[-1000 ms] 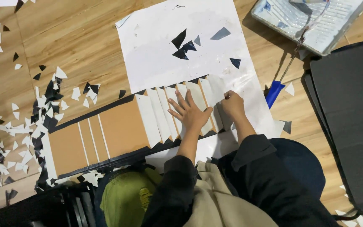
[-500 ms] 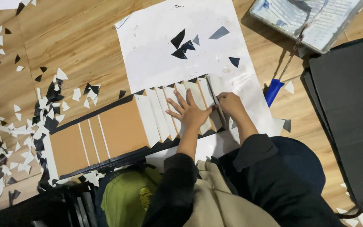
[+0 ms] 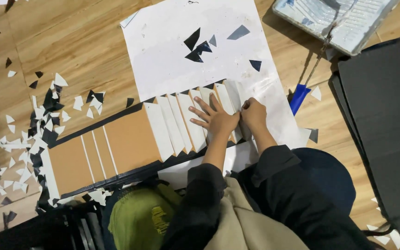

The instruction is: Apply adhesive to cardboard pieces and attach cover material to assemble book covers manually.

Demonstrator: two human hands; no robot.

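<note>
A long brown cardboard panel [image 3: 130,139] with white strips lies on the wooden floor. Its right part is covered by several white flaps [image 3: 177,122] with pointed ends. My left hand [image 3: 216,119] lies flat on these flaps, fingers spread. My right hand [image 3: 253,113] presses the rightmost flap beside it, fingers curled down onto the paper. Both hands touch each other's sides. A large white sheet [image 3: 195,46] with a few dark triangular scraps [image 3: 197,46] lies beyond the panel.
Many white and black paper scraps [image 3: 28,129] litter the floor at left. A paint tray [image 3: 339,18] sits at the top right, with a blue-handled tool [image 3: 299,97] below it. Black boards [image 3: 385,120] are stacked at right. A green cap [image 3: 140,217] lies near my knees.
My right hand has slid slightly left along the rightmost flap, closer to my left hand. The left hand stays spread on the flaps.
</note>
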